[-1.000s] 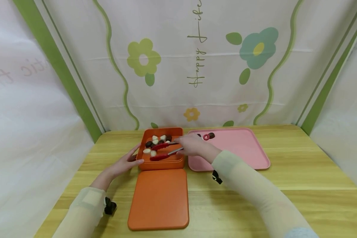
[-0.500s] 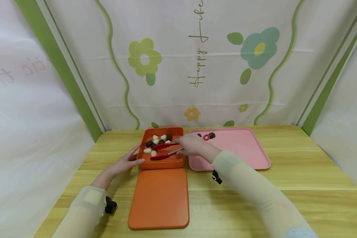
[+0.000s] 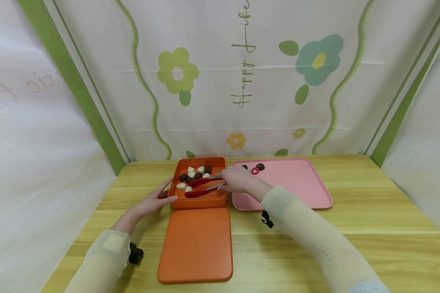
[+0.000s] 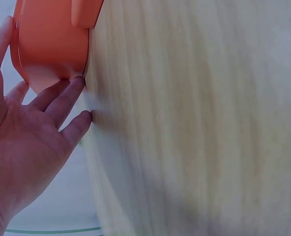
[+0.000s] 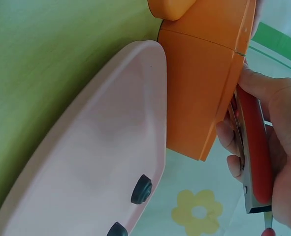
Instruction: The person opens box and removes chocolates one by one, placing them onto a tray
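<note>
My right hand (image 3: pixel 237 178) grips red-tipped metal tongs (image 3: pixel 205 191) by their red-covered handle, seen close in the right wrist view. The tongs' two arms are spread apart low inside an orange box (image 3: pixel 216 202), with white and dark chocolate-like pieces (image 3: pixel 191 175) lying around their tips. A red pull ring (image 3: pixel 255 171) at the tongs' rear end shows beyond my hand. My left hand (image 3: pixel 152 203) rests against the box's left side with its fingers extended. In the left wrist view its fingertips (image 4: pixel 76 83) touch the orange wall.
An orange lid (image 3: pixel 196 245) lies flat on the wooden table (image 3: pixel 278 252) in front of the box. Right beside the box is a pink tray (image 3: pixel 297 183) with a few dark pieces (image 3: pixel 260 167) near its back edge. A printed curtain (image 3: pixel 212 114) hangs behind.
The tongs' two arms have drawn slightly closer together over the box, and their pull ring has shifted a little toward me. My left hand stays at the box's side.
</note>
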A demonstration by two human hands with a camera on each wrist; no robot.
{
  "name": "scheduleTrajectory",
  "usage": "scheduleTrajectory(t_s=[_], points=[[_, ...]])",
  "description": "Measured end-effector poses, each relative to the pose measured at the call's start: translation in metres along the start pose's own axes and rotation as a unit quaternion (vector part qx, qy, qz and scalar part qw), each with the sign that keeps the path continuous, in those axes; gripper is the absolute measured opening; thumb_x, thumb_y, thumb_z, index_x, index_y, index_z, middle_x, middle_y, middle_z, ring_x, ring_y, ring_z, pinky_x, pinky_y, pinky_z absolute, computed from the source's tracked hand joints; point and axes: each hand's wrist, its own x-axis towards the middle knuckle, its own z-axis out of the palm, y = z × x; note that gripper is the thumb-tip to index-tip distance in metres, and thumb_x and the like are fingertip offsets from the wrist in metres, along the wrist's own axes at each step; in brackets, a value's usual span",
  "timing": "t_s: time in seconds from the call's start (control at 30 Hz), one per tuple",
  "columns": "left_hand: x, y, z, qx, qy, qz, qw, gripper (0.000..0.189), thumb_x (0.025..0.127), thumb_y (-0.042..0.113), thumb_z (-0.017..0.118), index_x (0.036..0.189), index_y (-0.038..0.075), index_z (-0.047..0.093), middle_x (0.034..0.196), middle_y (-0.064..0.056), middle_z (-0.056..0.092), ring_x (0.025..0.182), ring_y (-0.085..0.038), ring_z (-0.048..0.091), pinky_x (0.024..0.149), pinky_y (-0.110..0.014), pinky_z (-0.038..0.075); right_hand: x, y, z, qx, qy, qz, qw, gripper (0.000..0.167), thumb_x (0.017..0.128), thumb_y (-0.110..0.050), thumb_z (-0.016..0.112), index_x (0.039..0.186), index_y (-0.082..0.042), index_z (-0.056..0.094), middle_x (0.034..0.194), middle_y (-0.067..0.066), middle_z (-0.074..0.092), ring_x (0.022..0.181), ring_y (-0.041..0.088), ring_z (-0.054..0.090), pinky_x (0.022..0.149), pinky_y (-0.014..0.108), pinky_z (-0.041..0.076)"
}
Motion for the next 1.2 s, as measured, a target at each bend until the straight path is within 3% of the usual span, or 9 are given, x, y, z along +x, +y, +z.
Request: scheduleTrajectory(t_s=[0.17, 0.47, 0.77, 1.0, 1.2], points=[[0.001, -0.001, -0.001, -0.001, -0.001, 0.0, 1.0, 0.081, 0.098, 0.033, 0.059, 0.158, 0.024, 0.005, 0.157, -0.026, 0.015, 0.141, -0.045, 0.021, 0.109, -0.063, 0.017, -0.004, 0.004, 0.001, 0.018, 0.011, 0.002, 0.9998, 0.042, 0.09, -0.041, 0.069, 0.126, -0.018, 0.066, 0.083, -0.008, 0.062, 0.067, 0.013, 0.053, 0.055, 0.029, 0.042], [0.0, 0.002, -0.001, 0.01, 0.002, -0.002, 0.9999, 0.082, 0.098, 0.034, 0.059, 0.158, 0.024, 0.005, 0.157, -0.026, 0.012, 0.14, -0.046, 0.02, 0.108, -0.063, 0.017, -0.018, 0.013, -0.006, 0.083, 0.03, -0.005, 0.9961, 0.045, 0.092, -0.03, 0.069, 0.13, -0.008, 0.061, 0.084, -0.002, 0.061, 0.068, 0.015, 0.052, 0.059, 0.03, 0.042], [-0.002, 0.003, 0.0, 0.016, 0.002, 0.0, 0.9999, 0.081, 0.098, 0.034, 0.059, 0.158, 0.025, 0.005, 0.158, -0.026, 0.011, 0.14, -0.047, 0.021, 0.108, -0.064, 0.018, -0.042, 0.033, -0.015, 0.034, 0.099, -0.013, 0.9945, 0.043, 0.091, -0.04, 0.068, 0.125, -0.014, 0.065, 0.104, -0.002, 0.067, 0.078, 0.015, 0.06, 0.067, 0.034, 0.049], [-0.003, 0.004, 0.001, 0.014, -0.002, 0.001, 0.9999, 0.081, 0.099, 0.034, 0.058, 0.158, 0.025, 0.004, 0.157, -0.026, 0.011, 0.14, -0.046, 0.02, 0.108, -0.064, 0.019, -0.062, 0.045, -0.025, 0.064, 0.09, 0.019, 0.9937, 0.054, 0.093, -0.042, 0.065, 0.14, -0.016, 0.056, 0.098, -0.001, 0.068, 0.068, 0.014, 0.055, 0.058, 0.032, 0.044], [-0.003, 0.004, 0.0, 0.011, -0.005, 0.001, 0.9999, 0.081, 0.099, 0.034, 0.058, 0.158, 0.025, 0.003, 0.156, -0.027, 0.014, 0.14, -0.046, 0.02, 0.108, -0.063, 0.021, -0.079, 0.056, -0.034, 0.056, 0.106, 0.029, 0.9924, 0.051, 0.092, -0.038, 0.068, 0.136, -0.014, 0.059, 0.116, 0.007, 0.068, 0.094, 0.026, 0.065, 0.077, 0.044, 0.051]])
